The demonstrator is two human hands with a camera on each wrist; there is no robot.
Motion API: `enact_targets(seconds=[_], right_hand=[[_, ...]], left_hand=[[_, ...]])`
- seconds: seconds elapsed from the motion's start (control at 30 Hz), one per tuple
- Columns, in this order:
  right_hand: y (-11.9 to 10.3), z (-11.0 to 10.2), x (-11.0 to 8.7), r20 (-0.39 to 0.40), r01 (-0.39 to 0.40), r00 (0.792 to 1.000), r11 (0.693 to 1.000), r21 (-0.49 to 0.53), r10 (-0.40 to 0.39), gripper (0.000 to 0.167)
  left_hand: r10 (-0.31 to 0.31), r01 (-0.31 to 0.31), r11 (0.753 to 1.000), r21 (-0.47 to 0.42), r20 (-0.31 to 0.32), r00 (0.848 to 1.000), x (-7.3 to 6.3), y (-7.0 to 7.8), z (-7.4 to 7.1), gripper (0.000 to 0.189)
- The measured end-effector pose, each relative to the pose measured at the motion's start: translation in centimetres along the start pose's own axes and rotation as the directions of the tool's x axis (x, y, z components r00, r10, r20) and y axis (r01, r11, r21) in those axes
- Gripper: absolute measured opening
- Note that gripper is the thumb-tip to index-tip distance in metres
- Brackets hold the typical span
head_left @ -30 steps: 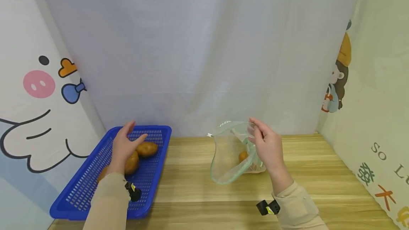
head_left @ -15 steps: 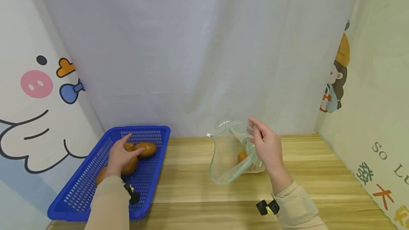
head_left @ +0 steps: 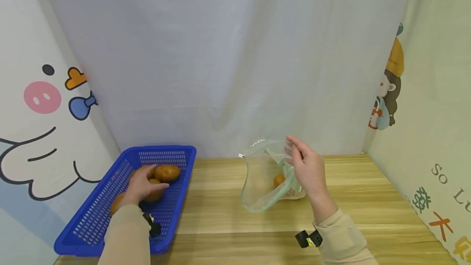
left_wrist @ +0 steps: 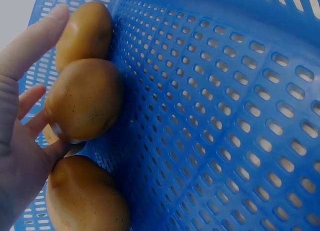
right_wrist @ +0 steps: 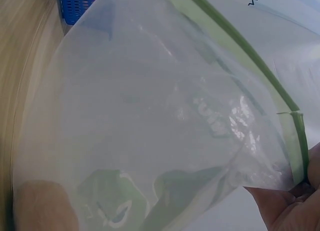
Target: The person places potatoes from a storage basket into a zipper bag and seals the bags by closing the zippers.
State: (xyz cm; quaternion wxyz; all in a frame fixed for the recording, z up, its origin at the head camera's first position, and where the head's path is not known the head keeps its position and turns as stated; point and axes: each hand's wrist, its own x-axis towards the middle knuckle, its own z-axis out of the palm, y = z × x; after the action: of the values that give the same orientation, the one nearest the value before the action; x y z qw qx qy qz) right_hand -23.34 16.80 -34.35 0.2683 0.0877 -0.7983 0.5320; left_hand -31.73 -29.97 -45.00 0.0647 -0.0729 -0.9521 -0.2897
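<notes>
My left hand is down inside the blue basket, thumb and fingers spread around a brown potato. In the left wrist view the fingers reach the potato's side while the thumb stands away from it. Other potatoes lie close by, one at the far side and one under the wrist. My right hand pinches the rim of a clear zip bag with a green edge. The bag's mouth gapes toward the left. A potato shows through its plastic, low down.
Both basket and bag are on a wood-grain table. A pale grey curtain hangs behind it. Printed panels stand on either side, a cartoon one on the left and a lettered one on the right.
My left hand has moved down and slightly nearer me in the basket, coming around the middle potato. My right hand and the bag stay nearly still.
</notes>
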Motion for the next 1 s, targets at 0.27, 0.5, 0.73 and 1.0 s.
enact_targets(seconds=[0.27,0.5,0.73,1.0], right_hand=[[0.0,0.0,0.0,-0.006,0.005,1.0,1.0,-0.002,-0.005,0.032],[-0.1,0.0,0.0,-0.008,0.003,1.0,1.0,-0.002,-0.003,0.033],[0.0,0.0,0.0,-0.006,0.012,1.0,1.0,-0.002,-0.012,0.032],[0.1,0.1,0.0,-0.012,0.011,1.0,1.0,-0.01,-0.011,0.032]], left_hand=[[0.045,-0.055,0.995,0.081,0.119,0.992,-0.4,0.0,0.4,0.098],[0.015,-0.022,0.999,0.035,0.188,0.982,-0.6,-0.2,0.6,0.103],[0.002,0.0,1.0,-0.011,0.181,0.983,-0.4,-0.2,0.5,0.092],[0.052,-0.049,0.998,-0.038,0.073,0.996,0.1,1.0,0.0,0.077]])
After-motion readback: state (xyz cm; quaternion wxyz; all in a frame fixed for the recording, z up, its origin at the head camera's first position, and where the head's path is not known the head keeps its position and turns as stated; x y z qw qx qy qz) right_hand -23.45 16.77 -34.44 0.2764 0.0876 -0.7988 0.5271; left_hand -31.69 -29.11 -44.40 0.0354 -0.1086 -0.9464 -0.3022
